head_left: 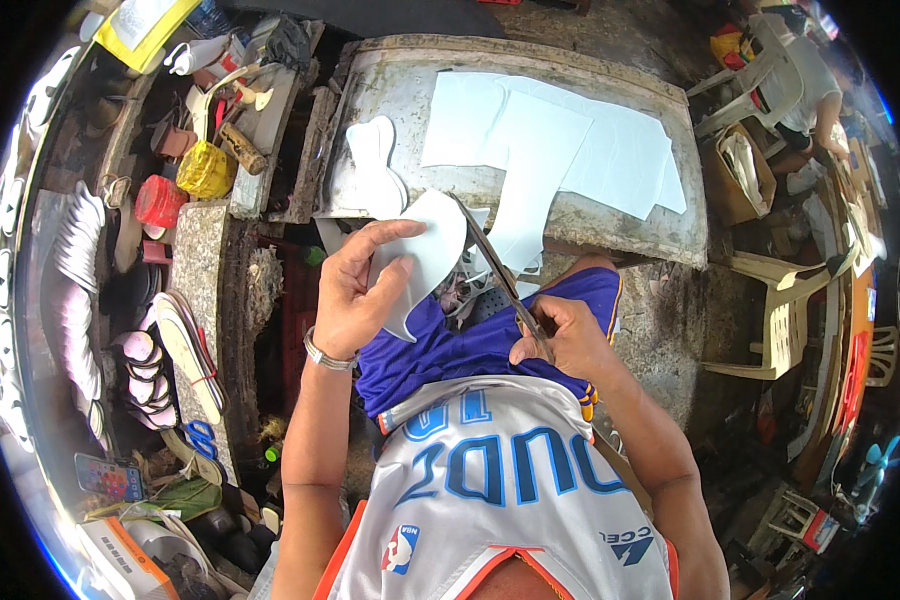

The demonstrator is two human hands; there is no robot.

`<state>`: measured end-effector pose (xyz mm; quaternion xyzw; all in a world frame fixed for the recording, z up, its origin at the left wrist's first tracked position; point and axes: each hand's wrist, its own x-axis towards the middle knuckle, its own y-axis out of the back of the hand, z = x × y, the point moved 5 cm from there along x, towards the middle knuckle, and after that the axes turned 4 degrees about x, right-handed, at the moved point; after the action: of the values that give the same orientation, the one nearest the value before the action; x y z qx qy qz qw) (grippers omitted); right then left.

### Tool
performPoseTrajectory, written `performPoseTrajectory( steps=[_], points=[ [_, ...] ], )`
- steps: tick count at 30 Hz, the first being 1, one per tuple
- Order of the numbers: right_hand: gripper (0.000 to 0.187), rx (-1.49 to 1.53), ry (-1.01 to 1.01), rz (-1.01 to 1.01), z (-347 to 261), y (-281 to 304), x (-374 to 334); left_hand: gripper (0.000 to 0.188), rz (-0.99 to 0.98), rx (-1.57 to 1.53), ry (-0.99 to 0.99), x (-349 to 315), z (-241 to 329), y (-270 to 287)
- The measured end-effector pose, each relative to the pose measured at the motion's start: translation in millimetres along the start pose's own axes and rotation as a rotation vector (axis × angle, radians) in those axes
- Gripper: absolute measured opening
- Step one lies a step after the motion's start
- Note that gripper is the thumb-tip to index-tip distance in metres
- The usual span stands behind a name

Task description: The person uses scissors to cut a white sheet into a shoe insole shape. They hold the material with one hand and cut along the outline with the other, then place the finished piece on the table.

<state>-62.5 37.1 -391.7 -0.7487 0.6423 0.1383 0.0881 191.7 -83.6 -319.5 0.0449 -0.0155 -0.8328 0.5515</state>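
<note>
Shears (pixel 501 272), clasped in the right hand (pixel 565 335) near frame centre, lie along the right edge of the white piece (pixel 442 232), held in the left hand's (pixel 353 292) grasp. Trimming seems under way; next probably calls for turning the piece steadily.

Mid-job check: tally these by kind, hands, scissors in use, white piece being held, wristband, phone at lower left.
Hands, left hand and right hand: 2
Scissors: 1
White piece: 1
Wristband: 1
Phone: 1
Total: 6
</note>
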Motion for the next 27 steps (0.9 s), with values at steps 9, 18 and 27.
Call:
performPoseTrajectory(
  steps=[9,18,27],
  points=[
    [0.067,0.048,0.031,-0.031,1.2,-0.7,10.9,0.038,-0.059,0.163,-0.066,3.6,-0.5,-4.2],
    [0.066,0.144,0.059,-0.043,-4.0,-3.5,15.3,0.037,-0.083,0.316,-0.113,1.9,2.1,-3.4],
    [0.068,0.062,0.077,-0.035,-8.4,0.6,14.3,0.036,-0.107,0.368,-0.175,3.9,9.8,-5.2]
  ],
)
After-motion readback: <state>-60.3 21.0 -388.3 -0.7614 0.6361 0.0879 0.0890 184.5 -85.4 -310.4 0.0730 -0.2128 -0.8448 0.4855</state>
